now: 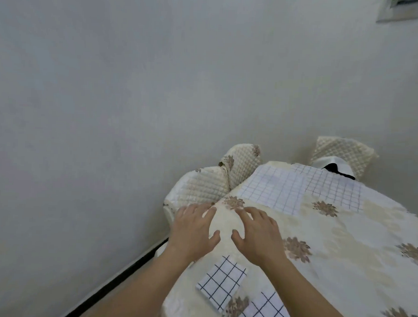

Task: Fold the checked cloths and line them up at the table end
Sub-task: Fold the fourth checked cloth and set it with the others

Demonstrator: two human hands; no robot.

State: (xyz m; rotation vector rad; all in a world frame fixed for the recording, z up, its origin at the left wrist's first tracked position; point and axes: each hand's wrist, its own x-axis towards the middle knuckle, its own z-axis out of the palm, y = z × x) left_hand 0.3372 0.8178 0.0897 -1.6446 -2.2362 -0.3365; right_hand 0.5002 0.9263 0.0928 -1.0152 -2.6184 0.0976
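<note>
White with dark checks: near folded cloth [221, 282] just behind the wrists, between the forearms, second folded cloth [262, 311] right beside it. Left hand [194, 229] and right hand [259, 235] palms down, fingers spread, gripping nothing, over floral tablecloth [343, 248]. Beyond the fingertips, left flat cloth [271, 192] touching right flat cloth [336, 190] at the far end.

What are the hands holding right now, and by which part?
Nothing is held. The left hand and right hand are both open, fingers spread over the floral tablecloth.
</note>
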